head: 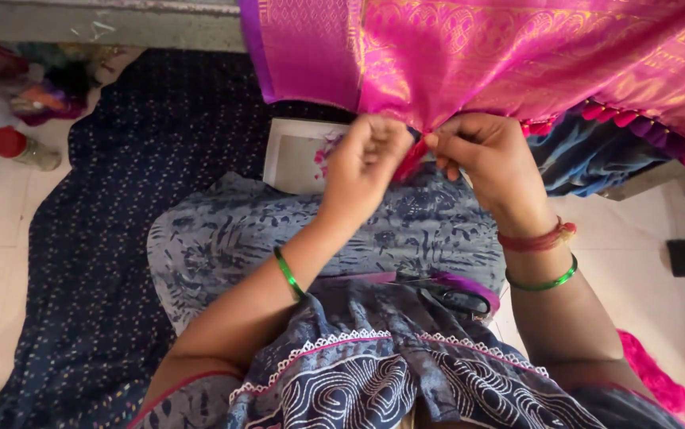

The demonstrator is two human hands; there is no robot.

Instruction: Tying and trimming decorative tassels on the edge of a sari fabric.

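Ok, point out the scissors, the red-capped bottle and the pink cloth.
scissors (460,299), head view, on the dark handle.
red-capped bottle (9,143), head view, on the cap.
pink cloth (517,56), head view, on the middle of the drape.

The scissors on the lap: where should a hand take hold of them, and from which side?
Grip the scissors at the dark finger loops, coming from above on the right hand's side. They lie flat on the lap, loops exposed toward that side; the blades run left, half hidden by purple cloth.
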